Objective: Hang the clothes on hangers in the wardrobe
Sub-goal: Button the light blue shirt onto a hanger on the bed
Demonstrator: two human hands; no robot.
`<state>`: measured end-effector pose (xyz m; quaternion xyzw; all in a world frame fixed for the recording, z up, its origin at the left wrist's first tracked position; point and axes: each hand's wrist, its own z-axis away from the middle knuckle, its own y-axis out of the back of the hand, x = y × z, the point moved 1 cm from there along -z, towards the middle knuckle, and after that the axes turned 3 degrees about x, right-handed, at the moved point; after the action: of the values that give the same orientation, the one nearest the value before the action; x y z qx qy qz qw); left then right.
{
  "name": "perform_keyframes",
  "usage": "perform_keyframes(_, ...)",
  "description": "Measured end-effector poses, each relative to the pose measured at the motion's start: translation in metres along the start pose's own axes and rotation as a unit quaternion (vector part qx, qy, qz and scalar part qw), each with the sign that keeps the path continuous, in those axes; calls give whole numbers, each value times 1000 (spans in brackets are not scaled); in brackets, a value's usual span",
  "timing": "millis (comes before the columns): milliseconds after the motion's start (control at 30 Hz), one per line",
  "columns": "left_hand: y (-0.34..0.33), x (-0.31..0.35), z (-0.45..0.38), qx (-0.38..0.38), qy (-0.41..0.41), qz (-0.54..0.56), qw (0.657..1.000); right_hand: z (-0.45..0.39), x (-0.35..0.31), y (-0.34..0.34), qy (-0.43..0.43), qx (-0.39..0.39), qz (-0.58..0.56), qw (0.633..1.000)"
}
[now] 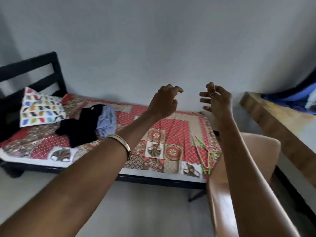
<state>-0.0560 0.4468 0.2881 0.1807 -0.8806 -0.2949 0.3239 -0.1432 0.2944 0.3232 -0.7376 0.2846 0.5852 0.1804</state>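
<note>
Two bare arms reach out from the bottom of the view, over the floor (145, 211) and toward the bed (153, 178). The left hand (164, 103) is held up in the air with its fingers (177, 90) bent like a claw, apart from each other, and it holds nothing. A bangle (122, 144) sits on the left wrist. The right hand (217, 101) is up beside it, a little way off, with its fingers (204, 94) loosely curled and spread, and it holds nothing too. One right finger wears a ring (212, 94).

The clothes lie in a heap on the bed, toward its head end: a black garment (80, 127) with a light blue garment (106, 123) touching its right side. The hangers (205, 154), green and pink, lie flat near the foot end of the bed, close to its front edge, well apart from the clothes.

A patterned pillow (40, 108) rests at the head end, next to the dark headboard (32, 72). The sheet (171, 127) is red with flower shapes. A tan chair (222, 194) stands at the foot of the bed, under the right arm. A wooden shelf (273, 120) runs along the right side.
</note>
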Motion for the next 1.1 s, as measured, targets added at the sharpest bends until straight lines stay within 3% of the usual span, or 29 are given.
perform_keyframes(67, 4, -27, 9, -2, 33, 20, 999, -2, 13, -28, -7, -7, 1, 1000)
perform_keyframes(167, 39, -134, 8, 34, 134, 19, 990, -26, 37, -144, -10, -74, 6, 997)
perform_keyframes(233, 45, -163, 13, 40, 182, 47, 981, -32, 49, -167, -16, -89, -4, 996)
perform_keyframes(333, 74, -277, 8, 72, 284, 50, 955, -58, 84, -285, -33, -156, -13, 987)
perform_keyframes(400, 79, -309, 14, 73, 314, 55, 945, -64, 98, -310, -36, -164, -21, 986)
perform_keyframes(500, 93, -405, -11, 65, 381, 43, 921, -105, 132, -418, -62, -218, -16, 974)
perform_keyframes(600, 102, -468, -12, 79, 430, 44, 898, -119, 156, -484, -77, -266, -4, 961)
perform_keyframes(967, 75, -706, -18, 36, 589, 51, 806, -179, 319, -675, -164, -349, 220, 896)
perform_keyframes(1000, 58, -754, -20, 20, 603, 61, 795, -189, 357, -709, -169, -353, 248, 886)
perform_keyframes(1067, 52, -766, -12, 7, 613, 64, 787, -186, 383, -717, -176, -375, 322, 852)
perform_keyframes(1100, 37, -806, -9, -12, 624, 64, 779, -194, 417, -745, -197, -382, 356, 830)
